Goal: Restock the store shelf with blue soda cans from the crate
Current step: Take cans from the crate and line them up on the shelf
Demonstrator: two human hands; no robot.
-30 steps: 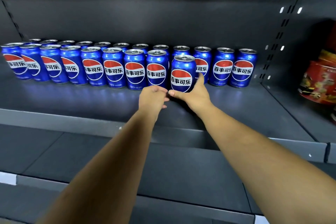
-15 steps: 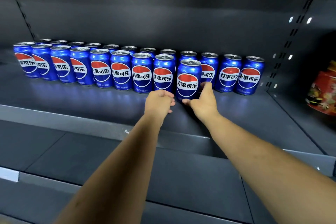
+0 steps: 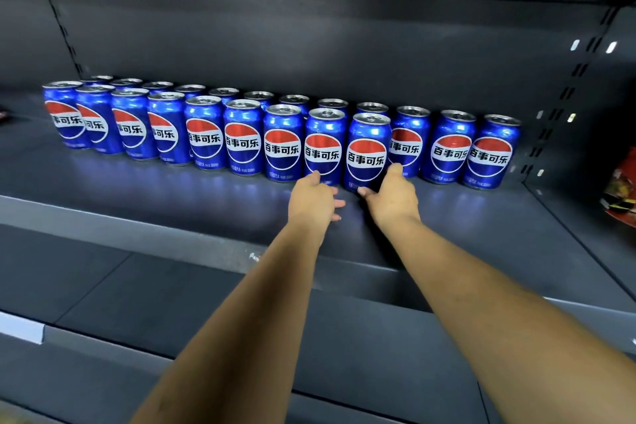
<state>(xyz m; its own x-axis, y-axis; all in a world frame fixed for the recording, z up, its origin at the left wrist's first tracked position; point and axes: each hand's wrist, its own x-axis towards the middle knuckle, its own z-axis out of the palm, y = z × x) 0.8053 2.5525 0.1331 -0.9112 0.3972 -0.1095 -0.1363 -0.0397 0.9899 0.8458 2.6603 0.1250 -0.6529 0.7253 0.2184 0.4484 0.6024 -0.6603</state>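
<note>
Head view shows me both arms stretched onto the dark shelf (image 3: 144, 203). My right hand (image 3: 392, 198) holds the low part of a blue soda can (image 3: 367, 151), thumb on its right side, fingertips under its front. That can stands upright at the right end of the front row of cans (image 3: 206, 132), just beside its neighbour. My left hand (image 3: 315, 201) hangs loosely curled, holding nothing, close below the next can.
</note>
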